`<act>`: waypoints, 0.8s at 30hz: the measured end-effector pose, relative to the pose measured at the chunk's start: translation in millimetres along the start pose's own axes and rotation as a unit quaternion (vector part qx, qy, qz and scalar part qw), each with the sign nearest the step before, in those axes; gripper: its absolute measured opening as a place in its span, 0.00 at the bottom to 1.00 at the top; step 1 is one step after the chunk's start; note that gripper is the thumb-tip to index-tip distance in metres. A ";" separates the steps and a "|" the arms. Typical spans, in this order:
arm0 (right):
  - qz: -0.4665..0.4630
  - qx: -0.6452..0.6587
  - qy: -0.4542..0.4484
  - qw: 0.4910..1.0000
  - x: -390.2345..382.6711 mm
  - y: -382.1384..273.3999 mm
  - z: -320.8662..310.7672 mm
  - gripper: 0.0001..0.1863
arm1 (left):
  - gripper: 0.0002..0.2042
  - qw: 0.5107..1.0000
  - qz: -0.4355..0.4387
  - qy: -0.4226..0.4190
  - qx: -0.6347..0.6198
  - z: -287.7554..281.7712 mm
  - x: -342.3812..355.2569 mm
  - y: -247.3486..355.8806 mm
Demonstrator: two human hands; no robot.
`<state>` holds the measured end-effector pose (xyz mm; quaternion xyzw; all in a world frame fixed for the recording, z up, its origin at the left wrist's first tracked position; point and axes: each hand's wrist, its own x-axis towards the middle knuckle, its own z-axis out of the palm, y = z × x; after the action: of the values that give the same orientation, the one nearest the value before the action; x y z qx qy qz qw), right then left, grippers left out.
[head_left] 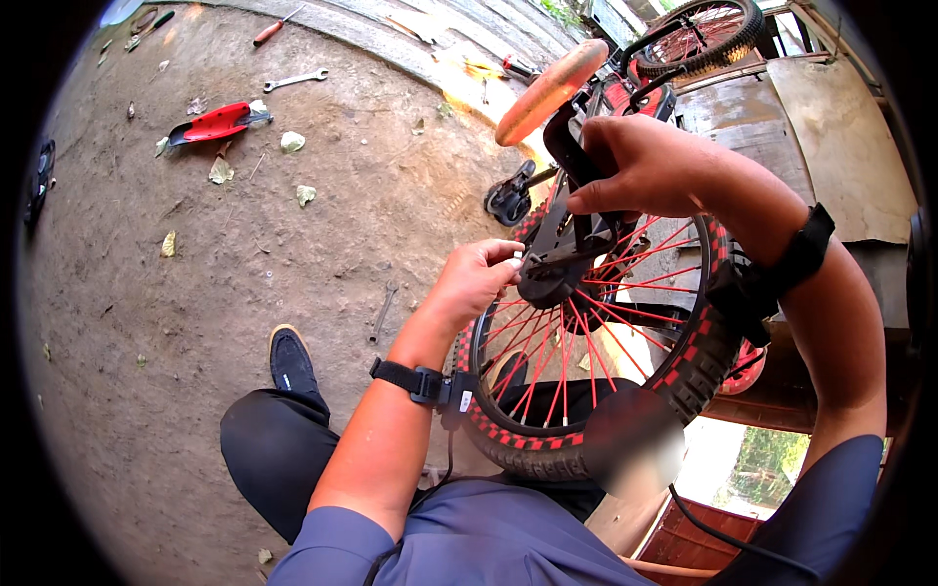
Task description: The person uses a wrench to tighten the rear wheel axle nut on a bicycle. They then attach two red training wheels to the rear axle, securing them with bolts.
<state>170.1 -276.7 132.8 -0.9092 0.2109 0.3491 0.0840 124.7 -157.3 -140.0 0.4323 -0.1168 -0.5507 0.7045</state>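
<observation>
In front of me is a bicycle wheel [576,366] with red spokes and a red-and-black checked tyre. My left hand [474,278] is closed in a pinch beside the black hub cover [549,283]. Something small and pale shows at its fingertips, too small to name. My right hand [635,166] grips a curved black bicycle part [565,146] above the hub, with the thumb on its near side and the fingers partly hidden behind it. A black pedal [510,195] sticks out just beyond, below an orange saddle-like piece [552,93].
On the dirt ground lie a wrench [296,81], a second wrench [383,313], a red-handled screwdriver [278,26], a red-and-black mudguard-like piece [217,124] and dry leaves. Another bicycle wheel [708,37] is at the far right, near wooden boards [831,137].
</observation>
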 end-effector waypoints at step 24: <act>-0.052 0.002 -0.024 0.998 -6.9 23.3 -7.0 0.22 | 0.12 0.957 0.150 0.006 0.247 4.0 19.2 -1.3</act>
<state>159.4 -297.5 142.4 -0.9102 0.1621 0.3651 0.1092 128.3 -176.1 -144.4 0.5734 -0.3085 -0.3897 0.6513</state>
